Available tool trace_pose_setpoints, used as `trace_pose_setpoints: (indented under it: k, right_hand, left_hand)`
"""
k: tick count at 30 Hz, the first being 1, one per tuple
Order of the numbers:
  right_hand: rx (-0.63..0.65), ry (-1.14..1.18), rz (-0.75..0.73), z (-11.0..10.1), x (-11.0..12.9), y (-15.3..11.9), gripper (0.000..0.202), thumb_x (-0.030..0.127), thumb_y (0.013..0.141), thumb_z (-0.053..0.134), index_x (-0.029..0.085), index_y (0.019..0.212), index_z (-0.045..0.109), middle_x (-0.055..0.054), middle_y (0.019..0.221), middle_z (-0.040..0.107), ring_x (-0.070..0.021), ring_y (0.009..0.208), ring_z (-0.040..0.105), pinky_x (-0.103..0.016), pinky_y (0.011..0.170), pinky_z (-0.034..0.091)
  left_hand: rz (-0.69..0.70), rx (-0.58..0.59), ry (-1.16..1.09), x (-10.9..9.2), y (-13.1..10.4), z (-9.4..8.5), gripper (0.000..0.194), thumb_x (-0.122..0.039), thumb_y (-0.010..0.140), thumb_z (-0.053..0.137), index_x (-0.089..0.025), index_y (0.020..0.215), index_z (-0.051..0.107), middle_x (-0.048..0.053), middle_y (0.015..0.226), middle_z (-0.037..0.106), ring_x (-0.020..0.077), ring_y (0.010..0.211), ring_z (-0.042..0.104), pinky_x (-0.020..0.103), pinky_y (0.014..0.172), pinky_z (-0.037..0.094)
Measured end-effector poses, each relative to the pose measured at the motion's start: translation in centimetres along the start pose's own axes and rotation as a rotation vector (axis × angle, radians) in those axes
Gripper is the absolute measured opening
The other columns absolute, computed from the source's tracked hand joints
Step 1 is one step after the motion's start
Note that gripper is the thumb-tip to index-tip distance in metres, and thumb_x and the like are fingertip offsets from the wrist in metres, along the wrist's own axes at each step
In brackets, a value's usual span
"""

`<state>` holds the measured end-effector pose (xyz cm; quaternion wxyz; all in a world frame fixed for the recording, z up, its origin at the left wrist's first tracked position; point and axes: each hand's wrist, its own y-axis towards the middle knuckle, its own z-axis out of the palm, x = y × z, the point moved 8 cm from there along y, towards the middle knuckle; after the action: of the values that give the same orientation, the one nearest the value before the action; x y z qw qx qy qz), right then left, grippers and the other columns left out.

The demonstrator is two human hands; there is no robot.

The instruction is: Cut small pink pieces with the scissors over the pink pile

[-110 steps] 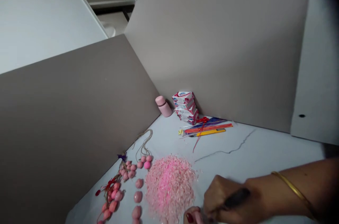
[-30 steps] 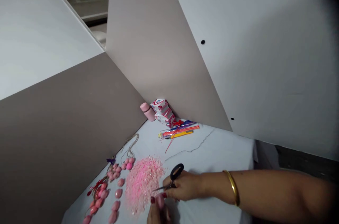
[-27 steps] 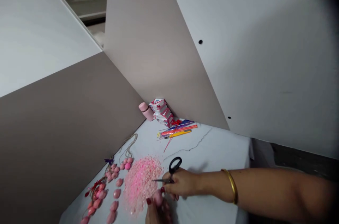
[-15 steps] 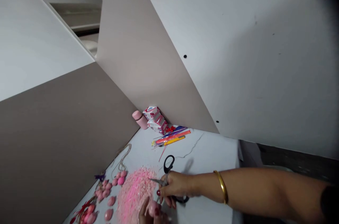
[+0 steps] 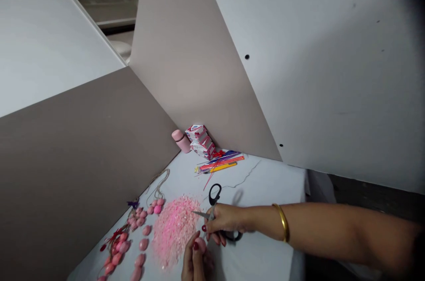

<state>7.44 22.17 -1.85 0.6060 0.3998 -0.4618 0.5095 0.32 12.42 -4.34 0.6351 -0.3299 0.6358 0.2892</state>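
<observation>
Pink dominates the white-covered table (image 5: 265, 183): a loose heap of pale pink shredded flakes (image 5: 174, 230) lies near its front, and just to its right the left hand (image 5: 195, 262) comes up from the lower edge, its red-nailed fingers closed around a small rounded pink piece (image 5: 200, 244). The right hand (image 5: 227, 223), reaching in from the right with a gold bangle (image 5: 282, 233) on its wrist, grips a pair of black-handled scissors (image 5: 214, 210) — one handle loop stands up above the knuckles, the other shows below the fingers, and the metal blades point left over the edge of the heap, just above the pink piece. Whether the blades touch that piece cannot be told. Left of the heap lie a row of pink oval beads (image 5: 143, 245) and a cluster of pink beads on twine with red ribbon (image 5: 133, 223). At the far corner, against the grey partition boards (image 5: 83, 139), stand a small pink bottle (image 5: 181, 141) and a stack of red-and-white packets (image 5: 200, 140) — beside them lies a bundle of coloured sticks (image 5: 221, 163).
</observation>
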Motion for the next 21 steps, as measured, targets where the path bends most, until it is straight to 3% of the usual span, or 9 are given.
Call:
trace_pose_setpoints:
  k: [3, 6, 8, 11, 14, 17, 19, 21]
  right_hand:
    - [0.018, -0.002, 0.021, 0.0, -0.3, 0.1, 0.021, 0.026, 0.075, 0.052, 0.009, 0.063, 0.055, 0.003, 0.044, 0.051, -0.0051, 0.032, 0.044, -0.015, 0.035, 0.036]
    - [0.02, -0.02, 0.006, 0.1, -0.4, 0.1, 0.022, 0.028, 0.077, 0.051, 0.01, 0.065, 0.054, 0.004, 0.043, 0.049, -0.0048, 0.033, 0.044, -0.015, 0.037, 0.037]
    - [0.032, -0.051, -0.016, 0.3, -0.3, -0.1, 0.019, 0.026, 0.077, 0.051, 0.01, 0.067, 0.054, 0.005, 0.045, 0.049, -0.0047, 0.035, 0.045, -0.015, 0.038, 0.038]
    - [0.047, -0.11, -0.039, 0.8, -0.3, -0.4, 0.012, 0.022, 0.074, 0.055, 0.01, 0.07, 0.055, 0.004, 0.048, 0.051, -0.0048, 0.037, 0.046, -0.015, 0.039, 0.038]
    - [0.012, -0.123, -0.059, 0.7, -0.2, -0.3, 0.011, 0.021, 0.076, 0.053, 0.011, 0.072, 0.053, 0.005, 0.049, 0.051, -0.0041, 0.036, 0.044, -0.015, 0.039, 0.037]
    - [-0.021, -0.098, -0.068, 0.3, 0.2, -0.1, 0.017, 0.025, 0.08, 0.049, 0.012, 0.07, 0.05, 0.007, 0.045, 0.046, -0.0036, 0.035, 0.041, -0.015, 0.04, 0.036]
    - [-0.001, -0.087, -0.058, 0.4, 0.3, -0.1, 0.021, 0.029, 0.08, 0.05, 0.012, 0.068, 0.049, 0.007, 0.044, 0.045, -0.0036, 0.036, 0.042, -0.015, 0.041, 0.035]
    - [0.03, -0.086, -0.045, 0.6, 0.4, -0.2, 0.023, 0.031, 0.078, 0.052, 0.012, 0.067, 0.049, 0.007, 0.045, 0.045, -0.0035, 0.036, 0.041, -0.015, 0.041, 0.035]
  left_hand:
    - [-0.039, 0.068, -0.025, 0.1, -0.3, 0.6, 0.069, -0.067, 0.06, 0.053, -0.011, 0.099, 0.049, -0.005, 0.04, 0.048, 0.0073, 0.035, 0.039, 0.017, 0.037, 0.028]
    - [-0.052, 0.084, -0.052, -0.3, -0.8, 0.6, 0.066, -0.064, 0.056, 0.06, -0.015, 0.098, 0.048, -0.006, 0.045, 0.05, 0.0073, 0.038, 0.041, 0.017, 0.039, 0.03]
    - [-0.13, 0.063, -0.035, 0.2, -1.1, 0.3, 0.054, -0.065, 0.059, 0.056, -0.016, 0.078, 0.052, -0.005, 0.041, 0.046, 0.0076, 0.035, 0.038, 0.019, 0.037, 0.028]
    - [-0.266, 0.04, -0.001, 1.3, -1.1, -0.2, 0.056, -0.07, 0.066, 0.042, -0.016, 0.055, 0.048, -0.005, 0.033, 0.033, 0.0062, 0.028, 0.028, 0.02, 0.033, 0.017]
    - [-0.236, 0.047, -0.046, 1.3, -0.4, 0.0, 0.065, -0.075, 0.063, 0.036, -0.016, 0.08, 0.054, -0.004, 0.042, 0.041, 0.0087, 0.033, 0.034, 0.022, 0.035, 0.022]
    - [-0.152, 0.069, -0.086, 0.6, -0.1, 0.4, 0.071, -0.072, 0.056, 0.051, -0.023, 0.106, 0.042, -0.006, 0.051, 0.045, 0.0085, 0.039, 0.038, 0.021, 0.039, 0.028]
    - [-0.165, 0.087, -0.058, 0.7, -0.5, 0.5, 0.061, -0.067, 0.06, 0.053, -0.022, 0.1, 0.045, -0.009, 0.045, 0.037, 0.0066, 0.035, 0.031, 0.019, 0.036, 0.022]
    - [-0.21, 0.101, 0.0, 1.1, -0.9, 0.4, 0.052, -0.067, 0.068, 0.043, -0.018, 0.082, 0.052, -0.009, 0.039, 0.026, 0.0054, 0.031, 0.022, 0.02, 0.034, 0.014]
